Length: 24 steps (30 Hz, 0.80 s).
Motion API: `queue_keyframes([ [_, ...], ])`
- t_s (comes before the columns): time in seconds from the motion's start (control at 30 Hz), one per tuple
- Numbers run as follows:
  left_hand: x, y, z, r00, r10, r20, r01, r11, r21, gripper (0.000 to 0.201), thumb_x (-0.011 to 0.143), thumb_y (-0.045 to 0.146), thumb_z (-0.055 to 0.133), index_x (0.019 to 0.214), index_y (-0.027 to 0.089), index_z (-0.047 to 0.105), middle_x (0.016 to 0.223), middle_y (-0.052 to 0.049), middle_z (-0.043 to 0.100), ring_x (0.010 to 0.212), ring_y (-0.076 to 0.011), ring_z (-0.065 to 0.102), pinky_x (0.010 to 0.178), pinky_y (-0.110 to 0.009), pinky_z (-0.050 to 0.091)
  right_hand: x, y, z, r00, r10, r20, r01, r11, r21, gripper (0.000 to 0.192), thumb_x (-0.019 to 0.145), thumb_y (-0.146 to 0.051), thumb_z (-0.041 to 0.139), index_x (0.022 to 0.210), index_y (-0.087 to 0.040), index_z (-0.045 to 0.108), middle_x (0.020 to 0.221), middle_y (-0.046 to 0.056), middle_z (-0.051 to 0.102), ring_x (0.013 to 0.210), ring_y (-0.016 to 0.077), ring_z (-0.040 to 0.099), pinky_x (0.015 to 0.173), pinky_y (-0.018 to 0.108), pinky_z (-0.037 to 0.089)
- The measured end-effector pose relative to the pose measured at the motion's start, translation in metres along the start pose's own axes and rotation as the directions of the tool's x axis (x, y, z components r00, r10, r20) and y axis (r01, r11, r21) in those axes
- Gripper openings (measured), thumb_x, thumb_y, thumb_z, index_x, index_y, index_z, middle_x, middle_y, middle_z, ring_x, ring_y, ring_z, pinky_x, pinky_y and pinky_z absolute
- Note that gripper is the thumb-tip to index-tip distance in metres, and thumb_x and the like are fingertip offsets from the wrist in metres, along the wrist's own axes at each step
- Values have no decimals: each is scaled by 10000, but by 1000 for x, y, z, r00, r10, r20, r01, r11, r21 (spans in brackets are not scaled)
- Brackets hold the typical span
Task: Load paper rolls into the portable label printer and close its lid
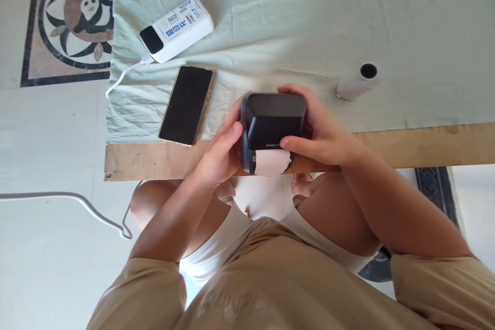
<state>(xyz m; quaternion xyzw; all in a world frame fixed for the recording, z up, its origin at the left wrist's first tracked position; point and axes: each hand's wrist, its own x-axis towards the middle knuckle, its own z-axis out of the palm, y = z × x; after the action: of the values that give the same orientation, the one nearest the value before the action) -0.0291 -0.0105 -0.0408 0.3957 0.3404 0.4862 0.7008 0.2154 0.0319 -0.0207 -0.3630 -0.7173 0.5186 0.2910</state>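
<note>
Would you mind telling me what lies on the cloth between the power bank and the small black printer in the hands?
In the head view, a dark-screened smartphone lies between the power bank and the printer.

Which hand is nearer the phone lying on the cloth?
Left. The left hand grips the black printer on its side facing the phone, a short gap away. The right hand holds the printer's far side.

It looked like a room in someone's home. A patterned stone inlay (69, 15) was set into the pale tiled floor (46, 129), a creased pale cloth (309, 20) covered a plain wooden bench (425, 144), and a phone (186, 104) lay beside a white power bank (178, 28) with its cable (124, 75).
</note>
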Motion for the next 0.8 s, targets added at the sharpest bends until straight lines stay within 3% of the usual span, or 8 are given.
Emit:
queue_keyframes([
  [0.07,3,0,2,1000,-17,-17,16,999,-49,468,1031,617,691,1387,316,735,1371,-21,859,1587,-372,685,1177,-473,698,0,-1,-1,999,15,-38,-17,999,-49,885,944,-645,810,1671,-300,441,1587,134,667,1169,279,778,944,462,737],
  [0.23,4,0,12,997,24,-70,-29,997,-70,378,1067,601,673,1328,339,748,1300,-2,879,1599,-370,671,1187,-510,681,-2,-11,-1,991,-34,-127,12,985,-171,765,979,-521,804,1656,-335,500,1737,149,570,982,240,770,865,473,732],
  [0.37,2,2,14,994,65,-92,-66,998,-6,326,1085,584,715,1275,326,778,1304,-11,869,1543,-348,698,1185,-481,660,-4,-18,1,985,-147,-94,114,951,-288,780,928,-562,867,1623,-388,559,1708,128,601,1403,396,705,995,543,729],
  [0.47,3,1,13,989,47,-140,-48,999,-5,328,1060,613,719,1214,332,785,1203,-10,873,1560,-373,673,1201,-514,645,-5,-19,2,983,-166,-78,132,937,-323,806,923,-616,869,1635,-415,551,1695,130,605,1437,419,682,964,573,726],
  [0.57,5,-1,13,981,8,-196,-17,999,-43,334,1039,609,737,1203,321,771,1253,-20,878,1644,-386,618,1251,-537,639,-6,-19,1,963,-215,-163,138,912,-387,774,916,-696,876,1574,-389,609,1600,158,650,1243,382,743,828,520,700],
  [0.63,5,-1,14,981,-15,-195,-1,997,-80,357,1053,603,736,1239,300,770,1395,-39,860,1675,-373,606,1274,-525,642,-7,-20,0,895,-316,-313,159,885,-438,651,921,-727,874,1429,-370,676,1253,123,741,925,292,722,698,462,618],
  [0.7,4,1,15,989,-16,-146,6,997,-71,430,1036,616,782,1318,291,769,1508,-55,825,1685,-372,606,1281,-514,646,-7,-22,0,800,-400,-447,192,877,-440,413,1020,-685,795,1255,-369,672,872,14,633,639,189,555,575,389,478],
  [0.8,2,3,14,998,5,-62,-6,1000,-11,565,942,586,917,1409,311,758,1525,-53,825,1686,-381,610,1267,-502,661,-4,-27,3,779,-331,-533,209,938,-278,316,1120,-638,689,1094,-345,574,781,-40,551,545,147,530,523,359,461],
])
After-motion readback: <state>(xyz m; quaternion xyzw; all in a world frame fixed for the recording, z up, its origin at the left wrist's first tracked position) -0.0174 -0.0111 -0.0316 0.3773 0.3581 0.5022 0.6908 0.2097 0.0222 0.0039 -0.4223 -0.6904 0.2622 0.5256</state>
